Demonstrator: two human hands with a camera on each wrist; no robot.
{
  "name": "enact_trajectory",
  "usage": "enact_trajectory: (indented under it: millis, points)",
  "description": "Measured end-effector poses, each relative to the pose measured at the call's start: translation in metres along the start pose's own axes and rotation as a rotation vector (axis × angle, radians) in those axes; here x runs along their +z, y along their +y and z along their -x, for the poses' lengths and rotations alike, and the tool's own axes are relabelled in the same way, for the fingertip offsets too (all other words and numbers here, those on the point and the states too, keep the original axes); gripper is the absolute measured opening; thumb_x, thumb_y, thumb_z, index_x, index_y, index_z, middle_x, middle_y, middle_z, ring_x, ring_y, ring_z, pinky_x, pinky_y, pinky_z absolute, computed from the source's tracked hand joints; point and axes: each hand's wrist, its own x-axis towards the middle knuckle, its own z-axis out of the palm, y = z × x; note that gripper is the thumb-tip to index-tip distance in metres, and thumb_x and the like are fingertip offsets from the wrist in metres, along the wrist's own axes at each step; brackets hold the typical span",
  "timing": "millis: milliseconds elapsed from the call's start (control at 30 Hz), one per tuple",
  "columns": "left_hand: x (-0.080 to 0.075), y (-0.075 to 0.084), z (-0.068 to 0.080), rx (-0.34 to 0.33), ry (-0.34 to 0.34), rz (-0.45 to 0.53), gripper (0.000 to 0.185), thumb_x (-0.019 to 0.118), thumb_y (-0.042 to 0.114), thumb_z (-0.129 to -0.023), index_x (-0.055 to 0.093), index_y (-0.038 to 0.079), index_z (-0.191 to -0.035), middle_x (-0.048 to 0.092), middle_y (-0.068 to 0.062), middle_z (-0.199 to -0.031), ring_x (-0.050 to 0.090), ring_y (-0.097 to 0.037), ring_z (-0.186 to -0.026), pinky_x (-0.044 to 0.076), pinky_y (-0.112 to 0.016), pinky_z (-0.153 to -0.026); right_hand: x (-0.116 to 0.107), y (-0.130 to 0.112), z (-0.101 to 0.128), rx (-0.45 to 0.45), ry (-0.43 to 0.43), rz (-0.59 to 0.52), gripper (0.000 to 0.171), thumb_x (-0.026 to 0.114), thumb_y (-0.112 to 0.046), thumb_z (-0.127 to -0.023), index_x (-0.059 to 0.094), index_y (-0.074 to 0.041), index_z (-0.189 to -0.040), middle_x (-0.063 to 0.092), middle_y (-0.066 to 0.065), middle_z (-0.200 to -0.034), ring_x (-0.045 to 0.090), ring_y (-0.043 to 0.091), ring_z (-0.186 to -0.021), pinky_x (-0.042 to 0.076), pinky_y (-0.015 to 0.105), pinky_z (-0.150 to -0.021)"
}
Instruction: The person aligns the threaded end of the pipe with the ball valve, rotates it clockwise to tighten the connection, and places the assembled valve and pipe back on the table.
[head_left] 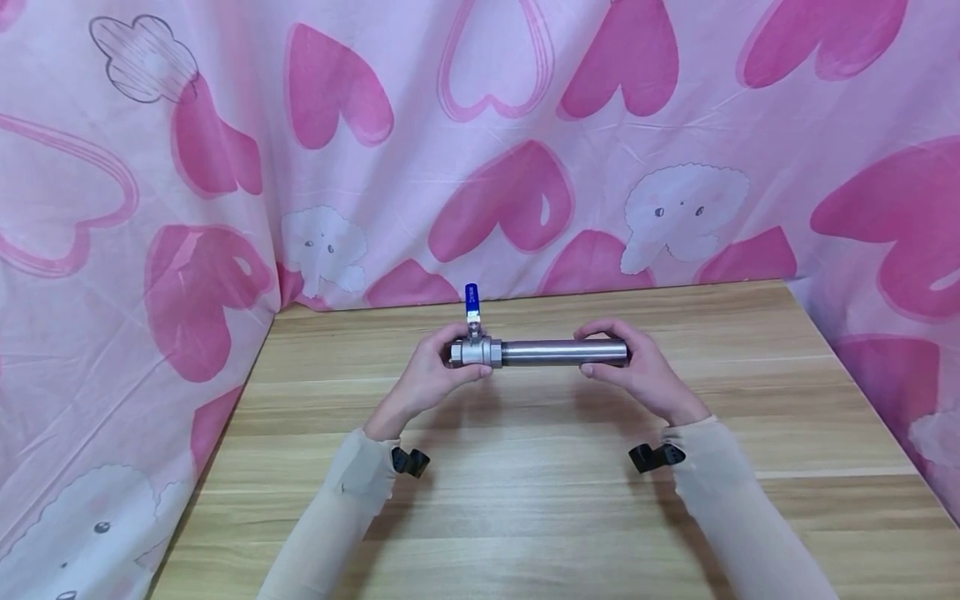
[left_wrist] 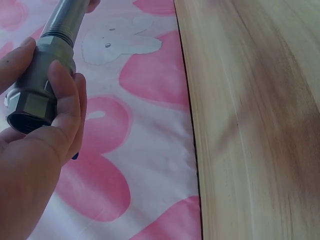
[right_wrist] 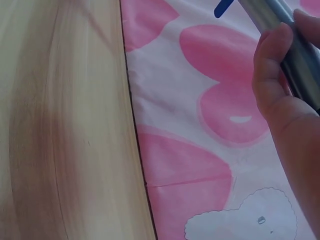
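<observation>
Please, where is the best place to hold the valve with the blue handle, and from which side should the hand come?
Probably best around the hexagonal metal body of the valve, coming from its open left end, as the left hand does now. The flat faces give the fingers purchase, and this leaves the upright blue handle free. The right hand holds the smooth round pipe.

sleeves (head_left: 352, 492): sheer beige, long | wrist mounts (head_left: 654, 456): black

pipe (right_wrist: 280, 30) — cut off by frame edge, right wrist view | blue handle (left_wrist: 75, 156) — mostly hidden behind thumb
</observation>
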Motion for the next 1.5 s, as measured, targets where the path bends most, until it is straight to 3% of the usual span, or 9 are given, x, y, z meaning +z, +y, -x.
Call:
enact_trajectory:
  millis: [400,600,933,1267,1500]
  points:
    - [-0.0018,-0.0002,-0.0004,0.010,0.005,0.001,0.044,0.081,0.017,-0.076,0.061,0.016,-0.115,0.062,-0.007,-0.110,0.058,-0.028,-0.097,0.051,-0.036,-0.081,0.0015,0.0022,-0.0023,-0.049,0.034,0.009,0.041,0.076,-0.005,-0.081,0.056,-0.005,-0.116,0.061,0.004,-0.114,0.062,0.011,-0.095,0.051,0.021,-0.080]
    - [-0.0018,0.0011,-0.0004,0.011,0.002,0.007,0.046,0.082,0.017,-0.076,0.061,0.015,-0.117,0.063,-0.008,-0.111,0.059,-0.032,-0.098,0.051,-0.036,-0.081,0.0010,0.0024,-0.0025,-0.032,0.045,0.009,0.040,0.077,-0.006,-0.080,0.057,-0.004,-0.115,0.062,0.000,-0.113,0.063,0.011,-0.094,0.052,0.021,-0.079]
    - [-0.0020,0.0014,0.0002,0.033,0.005,0.002,0.044,0.081,0.016,-0.076,0.061,0.016,-0.116,0.064,-0.008,-0.112,0.059,-0.026,-0.096,0.051,-0.037,-0.082,-0.0001,0.0016,-0.0030,0.024,0.037,0.044,0.041,0.077,-0.015,-0.082,0.058,-0.010,-0.118,0.062,0.007,-0.113,0.063,0.015,-0.093,0.054,0.025,-0.078]
    - [-0.0017,0.0001,-0.0003,0.036,0.001,-0.009,0.043,0.081,0.018,-0.077,0.062,0.015,-0.115,0.064,-0.007,-0.111,0.058,-0.028,-0.097,0.049,-0.036,-0.082,-0.0006,0.0018,-0.0037,0.076,0.055,0.091,0.042,0.077,-0.026,-0.083,0.060,-0.013,-0.119,0.059,0.011,-0.117,0.061,0.021,-0.093,0.057,0.028,-0.075]
    - [-0.0009,-0.0012,-0.0006,0.037,-0.001,-0.007,0.043,0.082,0.018,-0.077,0.062,0.013,-0.115,0.064,-0.008,-0.112,0.058,-0.026,-0.097,0.049,-0.035,-0.083,0.0013,0.0030,-0.0043,0.071,0.068,0.130,0.039,0.072,-0.028,-0.087,0.061,-0.009,-0.118,0.064,0.010,-0.102,0.063,0.028,-0.085,0.056,0.031,-0.070]
